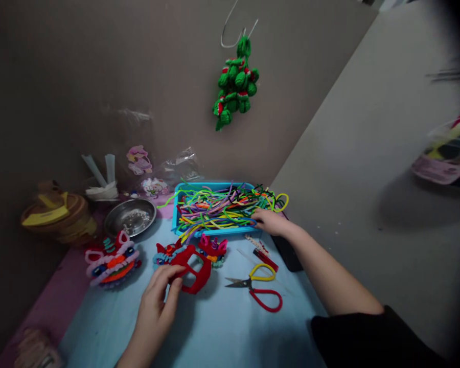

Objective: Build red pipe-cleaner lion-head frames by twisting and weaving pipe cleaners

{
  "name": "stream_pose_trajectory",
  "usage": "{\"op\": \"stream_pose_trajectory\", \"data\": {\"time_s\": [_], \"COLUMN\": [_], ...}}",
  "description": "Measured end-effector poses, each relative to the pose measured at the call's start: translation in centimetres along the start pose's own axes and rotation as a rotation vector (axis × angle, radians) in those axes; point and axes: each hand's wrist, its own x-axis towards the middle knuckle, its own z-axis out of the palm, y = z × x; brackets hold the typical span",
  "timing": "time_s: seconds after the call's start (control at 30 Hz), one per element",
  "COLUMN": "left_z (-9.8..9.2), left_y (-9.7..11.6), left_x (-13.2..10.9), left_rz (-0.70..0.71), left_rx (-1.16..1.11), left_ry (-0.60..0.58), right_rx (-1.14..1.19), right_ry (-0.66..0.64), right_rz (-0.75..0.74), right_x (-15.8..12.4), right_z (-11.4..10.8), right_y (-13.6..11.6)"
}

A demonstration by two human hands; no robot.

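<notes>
Between the thumb and fingers of my left hand (161, 292) is a red fuzzy pipe-cleaner frame (202, 275) with openings in it. My right hand (269, 221) reaches over the near right corner of a blue plastic basket (214, 233). Its curled fingertips are down among the many-coloured pipe cleaners (214, 207), and what they pinch is hidden. Two small pipe-cleaner lion heads (213, 250) sit just behind the red frame, partly covered by it. A larger pink and red lion head (113, 260) stands on the left.
Scissors (249, 282) with yellow and red handles lie right of centre, beside a red lighter-like stick (266, 259). A dark phone-like slab (289, 253) is under my right forearm. A metal bowl (115, 225) holds small beads. Green knitted ornaments (237, 82) hang on the wall.
</notes>
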Motion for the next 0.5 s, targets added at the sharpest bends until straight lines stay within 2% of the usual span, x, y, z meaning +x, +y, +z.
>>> {"op": "stream_pose_trajectory", "data": {"time_s": [0.1, 0.3, 0.5], "left_z": [0.1, 0.6, 0.7], "left_y": [-0.2, -0.1, 0.1], "left_x": [-0.1, -0.3, -0.3], "left_rz": [0.014, -0.01, 0.017], "left_rx": [0.013, 0.01, 0.003], "left_ry": [0.012, 0.02, 0.028], "right_rx": [0.184, 0.599, 0.823], "right_ry": [0.107, 0.411, 0.603], "right_rz": [0.01, 0.092, 0.042], "right_x": [-0.6, -1.6, -2.0], "right_z": [-0.1, -0.8, -2.6], "right_y": [0.1, 0.5, -0.1]}}
